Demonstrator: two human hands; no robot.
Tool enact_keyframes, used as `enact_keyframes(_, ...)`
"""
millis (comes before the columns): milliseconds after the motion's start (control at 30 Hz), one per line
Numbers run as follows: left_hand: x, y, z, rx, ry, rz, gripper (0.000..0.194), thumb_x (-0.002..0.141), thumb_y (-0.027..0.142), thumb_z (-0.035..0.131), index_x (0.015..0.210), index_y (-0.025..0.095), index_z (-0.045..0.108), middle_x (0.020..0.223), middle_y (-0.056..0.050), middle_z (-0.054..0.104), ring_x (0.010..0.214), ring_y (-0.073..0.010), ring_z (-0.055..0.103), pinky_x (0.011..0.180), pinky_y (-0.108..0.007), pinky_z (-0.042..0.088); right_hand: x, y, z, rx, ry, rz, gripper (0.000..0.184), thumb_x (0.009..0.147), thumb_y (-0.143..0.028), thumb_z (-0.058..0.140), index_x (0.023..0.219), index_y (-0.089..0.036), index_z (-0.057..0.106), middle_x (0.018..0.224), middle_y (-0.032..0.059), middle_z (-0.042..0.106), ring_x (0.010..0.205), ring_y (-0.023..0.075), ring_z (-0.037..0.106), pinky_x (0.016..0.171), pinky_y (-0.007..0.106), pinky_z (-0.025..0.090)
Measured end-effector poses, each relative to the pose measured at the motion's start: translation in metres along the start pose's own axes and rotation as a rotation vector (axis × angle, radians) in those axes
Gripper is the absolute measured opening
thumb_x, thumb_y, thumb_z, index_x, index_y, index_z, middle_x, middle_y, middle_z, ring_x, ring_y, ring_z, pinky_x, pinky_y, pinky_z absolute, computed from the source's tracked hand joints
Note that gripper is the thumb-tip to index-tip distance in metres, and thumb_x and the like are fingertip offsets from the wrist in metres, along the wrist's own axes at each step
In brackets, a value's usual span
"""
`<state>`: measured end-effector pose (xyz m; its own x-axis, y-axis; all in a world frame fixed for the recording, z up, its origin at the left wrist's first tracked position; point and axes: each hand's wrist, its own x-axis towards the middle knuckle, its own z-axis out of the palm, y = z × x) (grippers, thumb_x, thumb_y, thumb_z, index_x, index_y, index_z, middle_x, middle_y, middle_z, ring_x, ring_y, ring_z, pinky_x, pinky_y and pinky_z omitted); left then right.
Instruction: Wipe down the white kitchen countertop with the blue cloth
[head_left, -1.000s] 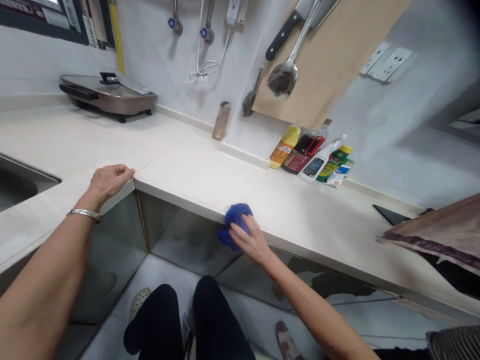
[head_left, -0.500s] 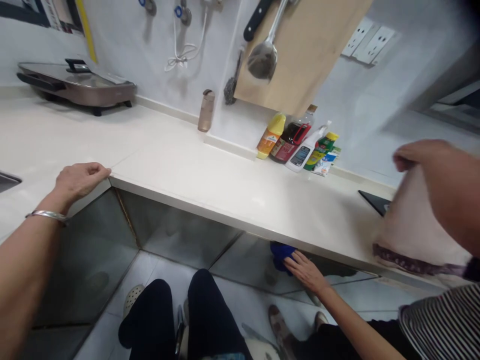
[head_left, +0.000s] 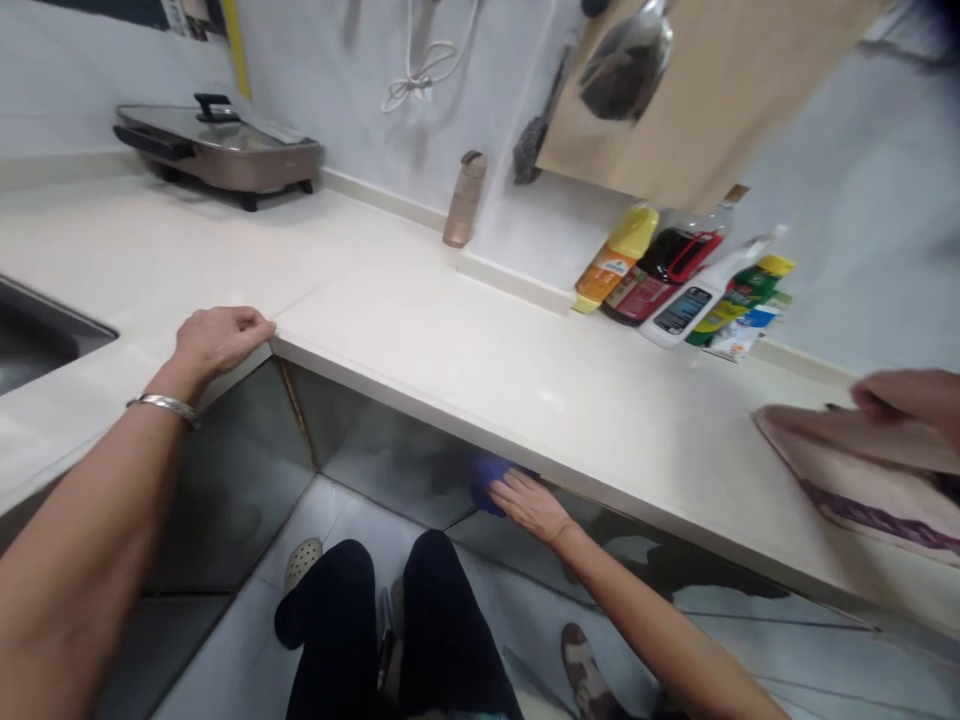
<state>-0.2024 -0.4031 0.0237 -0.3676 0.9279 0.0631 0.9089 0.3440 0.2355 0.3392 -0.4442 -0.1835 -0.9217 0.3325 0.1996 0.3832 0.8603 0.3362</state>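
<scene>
My left hand (head_left: 217, 343), with a silver bangle on its wrist, is closed at the inner corner of the white countertop (head_left: 420, 340); its curled fingers grip the edge. Below the counter, my right hand (head_left: 531, 503) presses a blue cloth (head_left: 489, 484) flat against the glossy grey cabinet front (head_left: 375, 430). Fingers lie over the cloth, which is partly blurred and partly hidden by the hand and the counter's overhang.
Another person's hand (head_left: 907, 393) holds a pinkish cloth (head_left: 870, 470) on the counter at right. Several bottles (head_left: 679, 310) stand by the wall, near a tumbler (head_left: 465, 200). An electric pan (head_left: 225, 160) sits at far left, behind a sink (head_left: 45, 335).
My right hand has slid the blue cloth leftward along the cabinet front. The view has shifted; my left hand stays at the corner. The other person's hand has lowered with the pinkish cloth.
</scene>
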Motion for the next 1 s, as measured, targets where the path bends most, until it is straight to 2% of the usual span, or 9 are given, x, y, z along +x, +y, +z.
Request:
enact_keyframes(133,0.000,0.000,0.005,-0.030,0.015,0.022,0.045,0.085,0.053,0.045,0.102,0.022,0.073,0.097,-0.003,0.071,0.084,-0.0214,0.055,0.077,-0.031,0.043,0.058,-0.012,0.029,0.003,-0.063,-0.060,0.029,0.099,-0.013,0.046,0.115,-0.019,0.069,0.115,0.0055,0.071,0.116,0.0183,0.062,0.109,0.038,0.050)
enact_keyframes(267,0.004,-0.001,0.013,-0.069,0.066,0.020,0.041,0.080,0.050,0.049,0.095,0.023,0.075,0.095,-0.005,0.074,0.088,-0.0269,0.063,0.081,-0.035,0.047,0.116,-0.025,0.056,0.015,-0.075,-0.105,0.027,0.098,-0.013,0.050,0.114,-0.017,0.071,0.119,0.0072,0.070,0.122,0.0206,0.060,0.112,0.040,0.049)
enact_keyframes(400,0.003,-0.005,0.017,-0.141,0.103,0.053,0.039,0.079,0.051,0.050,0.090,0.024,0.076,0.087,-0.006,0.074,0.087,-0.0298,0.066,0.079,-0.037,0.049,0.142,-0.028,0.054,0.019,-0.038,-0.125,0.026,0.097,-0.011,0.050,0.111,-0.016,0.071,0.119,0.0073,0.070,0.120,0.0214,0.061,0.114,0.042,0.047)
enact_keyframes(467,-0.001,-0.006,0.017,-0.177,0.114,0.070,0.039,0.079,0.051,0.050,0.089,0.024,0.076,0.087,-0.006,0.074,0.085,-0.0288,0.066,0.077,-0.036,0.049,0.134,-0.026,0.041,0.007,0.005,-0.103,0.026,0.096,-0.011,0.051,0.111,-0.016,0.071,0.119,0.0081,0.069,0.119,0.0222,0.060,0.116,0.043,0.044)
enact_keyframes(533,-0.007,-0.006,0.014,-0.201,0.109,0.090,0.040,0.079,0.051,0.048,0.089,0.024,0.075,0.089,-0.006,0.074,0.085,-0.0269,0.066,0.075,-0.034,0.048,0.112,-0.025,0.024,-0.033,0.055,-0.042,0.028,0.095,-0.011,0.051,0.116,-0.015,0.069,0.119,0.0097,0.069,0.118,0.0239,0.060,0.116,0.045,0.043)
enact_keyframes(633,-0.014,-0.003,0.010,-0.190,0.072,0.129,0.042,0.080,0.051,0.044,0.092,0.023,0.074,0.091,-0.006,0.075,0.084,-0.0259,0.066,0.072,-0.032,0.047,0.064,-0.024,0.003,-0.130,0.088,0.090,0.038,0.091,-0.009,0.051,0.126,-0.016,0.065,0.121,0.0113,0.068,0.114,0.0262,0.060,0.112,0.047,0.044)
enact_keyframes(767,-0.022,-0.007,-0.001,-0.194,0.014,0.203,0.039,0.076,0.049,0.047,0.090,0.023,0.073,0.091,-0.006,0.075,0.084,-0.0248,0.066,0.073,-0.031,0.046,0.001,-0.028,-0.012,-0.227,0.108,0.198,0.042,0.087,-0.008,0.049,0.125,-0.016,0.065,0.118,0.0120,0.068,0.111,0.0303,0.060,0.107,0.053,0.046)
enact_keyframes(867,-0.030,-0.027,-0.012,-0.174,-0.044,0.262,0.037,0.074,0.049,0.048,0.087,0.024,0.073,0.088,-0.005,0.075,0.081,-0.0229,0.066,0.073,-0.029,0.046,-0.026,-0.031,-0.017,-0.221,0.159,0.247,0.045,0.083,-0.009,0.049,0.125,-0.016,0.063,0.122,0.0142,0.066,0.115,0.0333,0.059,0.106,0.056,0.047)
enact_keyframes(1000,-0.054,-0.070,-0.021,-0.060,-0.046,0.215,0.040,0.076,0.051,0.047,0.094,0.025,0.072,0.089,-0.006,0.075,0.080,-0.0241,0.066,0.069,-0.029,0.044,-0.025,-0.039,-0.020,-0.145,0.183,0.302,0.058,0.074,-0.011,0.054,0.132,-0.019,0.056,0.129,0.0173,0.061,0.123,0.0381,0.054,0.108,0.058,0.044)
